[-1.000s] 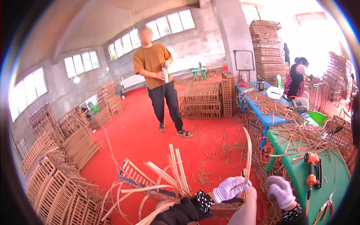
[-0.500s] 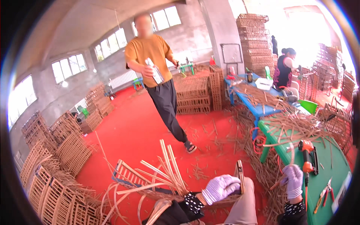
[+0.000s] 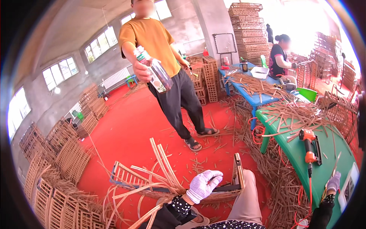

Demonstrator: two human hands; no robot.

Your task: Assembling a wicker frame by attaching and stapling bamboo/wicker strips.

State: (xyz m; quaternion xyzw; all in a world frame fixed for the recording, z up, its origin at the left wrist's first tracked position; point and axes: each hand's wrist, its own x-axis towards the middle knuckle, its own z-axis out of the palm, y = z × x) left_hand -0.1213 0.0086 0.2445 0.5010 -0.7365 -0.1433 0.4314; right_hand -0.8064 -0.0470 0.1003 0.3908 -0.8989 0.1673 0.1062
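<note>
My left hand (image 3: pixel 204 186), in a striped glove, hovers over a partly woven basket (image 3: pixel 225 189) across my lap. Its fingers are bent together and their undersides are hidden. Loose pale strips (image 3: pixel 167 168) stick up from the basket's left part. At the right, my gloved right hand (image 3: pixel 334 181) is closed round a pointed metal tool (image 3: pixel 337 162) at the green table (image 3: pixel 282 139). The tool's handles are mostly covered. An orange and black nail gun (image 3: pixel 309 147) with an orange hose lies left of that hand.
A person in a mustard shirt (image 3: pixel 152 42) stands ahead, holding out a bottle (image 3: pixel 158 74). Brown strips cover the blue table (image 3: pixel 253 82) and the floor on the right. Stacked baskets (image 3: pixel 74 160) line the left. Another person (image 3: pixel 281 57) sits far right.
My right hand has let go of a strip and moved right onto the metal tool. My left hand has left the basket's end. The standing person has come closer, extending the bottle.
</note>
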